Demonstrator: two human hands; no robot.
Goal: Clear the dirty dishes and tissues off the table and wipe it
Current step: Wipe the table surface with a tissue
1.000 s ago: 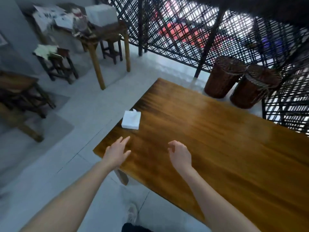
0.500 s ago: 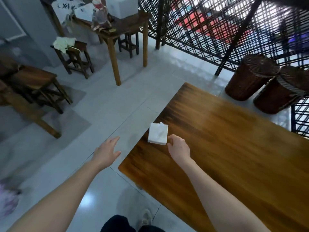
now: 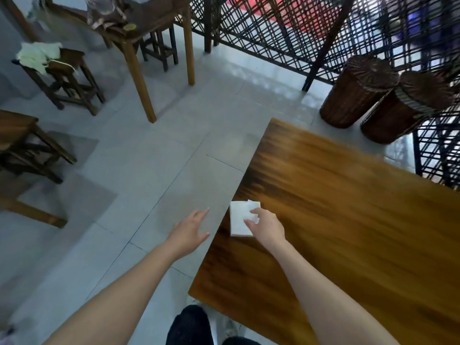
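Note:
A white tissue pack (image 3: 239,219) lies at the left edge of the brown wooden table (image 3: 348,220). My right hand (image 3: 267,226) rests on the pack, with thumb and fingers pinching a white tissue that sticks out of its top. My left hand (image 3: 190,231) hovers over the floor just left of the table edge, fingers spread and holding nothing. No dishes show on the visible part of the table.
Two dark wicker baskets (image 3: 358,93) stand beyond the table's far end by a black lattice screen (image 3: 298,28). Another wooden table (image 3: 139,23) with clutter and stools (image 3: 67,78) stands at the back left. Grey tiled floor (image 3: 149,170) lies between.
My right hand has reached forward onto the tissue pack and pinched a tissue. My view has swung so the table sits further right, and my left hand is now off the table over the floor.

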